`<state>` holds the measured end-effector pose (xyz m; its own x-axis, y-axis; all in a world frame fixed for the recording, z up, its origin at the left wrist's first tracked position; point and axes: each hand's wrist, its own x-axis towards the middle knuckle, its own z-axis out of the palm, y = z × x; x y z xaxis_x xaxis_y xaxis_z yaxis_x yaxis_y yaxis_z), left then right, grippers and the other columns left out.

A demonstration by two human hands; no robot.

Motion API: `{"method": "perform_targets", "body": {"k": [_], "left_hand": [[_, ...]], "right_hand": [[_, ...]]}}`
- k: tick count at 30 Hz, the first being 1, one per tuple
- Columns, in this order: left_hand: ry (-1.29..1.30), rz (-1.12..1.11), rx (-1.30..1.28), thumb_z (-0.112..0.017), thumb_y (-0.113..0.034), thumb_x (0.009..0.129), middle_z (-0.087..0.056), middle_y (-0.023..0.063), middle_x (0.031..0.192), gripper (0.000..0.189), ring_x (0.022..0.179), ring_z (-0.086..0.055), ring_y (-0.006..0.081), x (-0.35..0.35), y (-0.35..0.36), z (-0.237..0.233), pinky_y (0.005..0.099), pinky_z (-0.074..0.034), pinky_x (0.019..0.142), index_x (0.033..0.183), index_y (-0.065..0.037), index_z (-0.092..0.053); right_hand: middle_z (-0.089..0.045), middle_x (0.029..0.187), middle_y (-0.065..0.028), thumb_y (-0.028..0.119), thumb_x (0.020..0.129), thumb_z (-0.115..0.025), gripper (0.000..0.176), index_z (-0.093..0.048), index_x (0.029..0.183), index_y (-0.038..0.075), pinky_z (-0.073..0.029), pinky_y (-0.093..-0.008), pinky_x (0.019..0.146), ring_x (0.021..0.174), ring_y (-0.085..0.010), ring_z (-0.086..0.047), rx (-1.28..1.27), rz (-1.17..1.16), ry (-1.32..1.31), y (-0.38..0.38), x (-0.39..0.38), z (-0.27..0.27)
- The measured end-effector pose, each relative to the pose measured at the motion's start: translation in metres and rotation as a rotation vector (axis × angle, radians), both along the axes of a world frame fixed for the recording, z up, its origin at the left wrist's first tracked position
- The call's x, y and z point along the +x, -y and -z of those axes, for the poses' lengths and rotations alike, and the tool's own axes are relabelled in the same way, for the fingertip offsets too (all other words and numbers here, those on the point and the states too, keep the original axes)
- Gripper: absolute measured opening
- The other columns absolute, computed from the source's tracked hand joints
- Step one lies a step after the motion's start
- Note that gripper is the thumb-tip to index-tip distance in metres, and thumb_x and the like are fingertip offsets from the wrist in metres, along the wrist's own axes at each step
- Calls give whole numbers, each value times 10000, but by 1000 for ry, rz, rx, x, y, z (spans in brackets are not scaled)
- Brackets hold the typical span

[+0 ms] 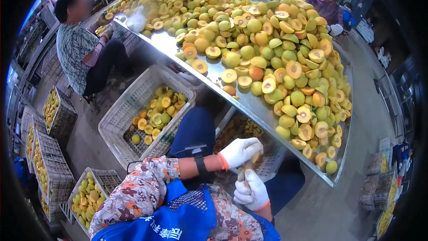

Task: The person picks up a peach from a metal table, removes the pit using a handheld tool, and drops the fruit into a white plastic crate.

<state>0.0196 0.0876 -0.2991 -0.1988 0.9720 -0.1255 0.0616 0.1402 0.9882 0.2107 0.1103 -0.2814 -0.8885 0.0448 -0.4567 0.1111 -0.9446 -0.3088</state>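
My left hand (240, 152), in a white glove with an orange cuff, is bent over a yellow fruit half (255, 157), which shows only in part under the fingers. Just below it, my right hand (253, 192), gloved the same way, is closed around a short brownish tool (243, 172) that looks like a wooden handle; its working end is hidden. The two hands nearly meet above a crate (271, 166) between my knees, with brown and yellowish scraps inside. Halved yellow-green fruit (294, 69) lies heaped on the metal table (263, 122) ahead.
A pale plastic crate (111, 127), partly filled with fruit halves, stands left of my knee. More fruit-filled crates (55, 169) are stacked at far left. One person (80, 44) sits at the table's left; another person (327, 6) is at its far right. The table's metal edge runs close ahead.
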Motion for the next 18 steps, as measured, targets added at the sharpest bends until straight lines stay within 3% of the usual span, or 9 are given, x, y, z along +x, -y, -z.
{"method": "perform_targets", "body": {"k": [1, 4, 5, 9, 12, 14, 15, 17, 18], "left_hand": [[3, -4, -1, -508, -292, 1037, -711, 98, 907, 286, 818, -688, 215, -2, -1, 2, 341, -537, 787, 1053, -66, -682], [363, -8, 97, -529, -295, 1046, -693, 14, 933, 293, 875, -631, 113, -2, 0, 4, 285, -524, 836, 1026, -52, -692], [392, -16, 139, -537, -297, 1043, -696, 35, 942, 298, 878, -635, 118, -2, -2, 3, 284, -524, 840, 1027, -40, -687], [351, 379, 171, -569, -332, 1034, -700, 51, 936, 325, 885, -643, 126, -37, -17, -4, 294, -530, 843, 1046, -25, -674], [326, 378, 208, -557, -334, 1039, -702, 62, 940, 331, 882, -643, 127, -38, -13, -17, 290, -530, 831, 1058, -21, -664], [515, 48, 303, -524, -320, 1058, -703, 76, 946, 331, 867, -639, 125, -22, -5, -21, 287, -530, 814, 1062, -16, -656], [510, 45, 298, -524, -320, 1058, -703, 76, 946, 331, 867, -639, 125, -16, -1, -26, 287, -530, 814, 1062, -16, -656], [653, -296, 299, -477, -281, 1081, -702, 91, 964, 317, 850, -642, 131, -6, 4, -39, 283, -532, 796, 1071, -14, -648], [695, -352, 306, -447, -257, 1096, -696, 98, 976, 313, 838, -644, 137, -6, 7, -43, 278, -534, 788, 1076, -15, -644]], "right_hand": [[-375, 605, 44, 408, 1105, -402, 315, -571, 1088, 143, -253, -245, 433, 407, -63, -292, -1, -4, 3, -2, -1, 0], [-364, 585, 41, 394, 1110, -387, 337, -569, 1100, 110, -228, -242, 393, 381, -50, -281, -38, 9, -111, -6, -4, 3], [-364, 585, 41, 394, 1110, -387, 337, -569, 1100, 110, -228, -242, 393, 381, -50, -281, -44, 15, -105, -7, -5, 4], [-363, 573, 43, 419, 1101, -405, 354, -559, 1102, 100, -239, -241, 382, 369, -46, -298, -122, 8, -212, -7, -15, 9], [-378, 553, 35, 421, 1096, -422, 344, -555, 1098, 103, -232, -237, 372, 356, -50, -299, -126, -9, -293, -10, -23, 6], [-377, 548, 34, 422, 1094, -429, 344, -556, 1095, 102, -228, -237, 370, 353, -51, -297, -85, -24, -301, -12, -29, -3], [-377, 543, 33, 423, 1092, -435, 344, -556, 1092, 101, -224, -236, 367, 350, -51, -294, -38, -38, -308, -13, -32, -7], [-369, 538, 36, 424, 1085, -460, 339, -559, 1083, 100, -218, -242, 363, 350, -52, -292, -27, -49, -293, -12, -39, -9], [-365, 537, 39, 420, 1080, -475, 331, -560, 1078, 100, -214, -245, 361, 350, -52, -290, -13, -74, -306, -12, -45, -9]]}}
